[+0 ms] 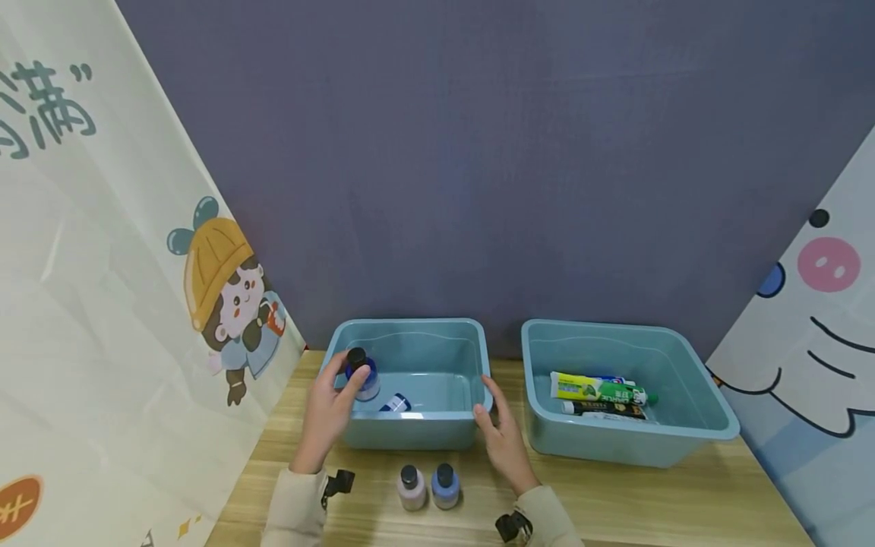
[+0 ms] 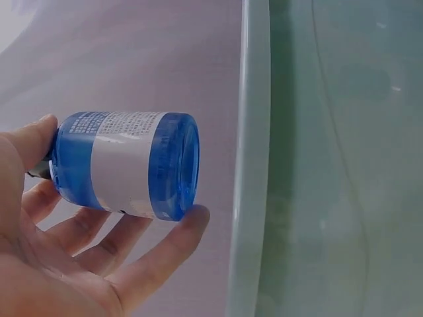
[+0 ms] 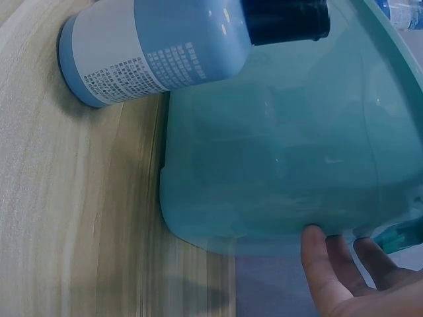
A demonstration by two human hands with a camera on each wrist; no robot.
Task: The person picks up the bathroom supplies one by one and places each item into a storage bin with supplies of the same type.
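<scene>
A blue bottle with a black cap and white label (image 2: 122, 158) is in my left hand (image 1: 330, 410). Its thumb and fingers pinch the bottle near the cap, over the left end of the left blue-green bin (image 1: 410, 433). Inside that bin lies another bottle (image 1: 396, 403) with a dark blue and white label, partly hidden by the front wall. My right hand (image 1: 504, 441) touches the bin's front right corner, its fingers (image 3: 320, 264) against the outer wall. In front of the bin stand a pale pinkish bottle (image 1: 412, 492) and a blue bottle (image 1: 446, 490), both black-capped and upright.
A second blue-green bin (image 1: 608, 444) stands to the right, holding several tubes, among them a yellow-green tube (image 1: 598, 389) and a black tube (image 1: 604, 410). Both bins sit on a wooden table (image 1: 724, 494) against a dark backdrop (image 1: 478, 167). Printed sheets flank it.
</scene>
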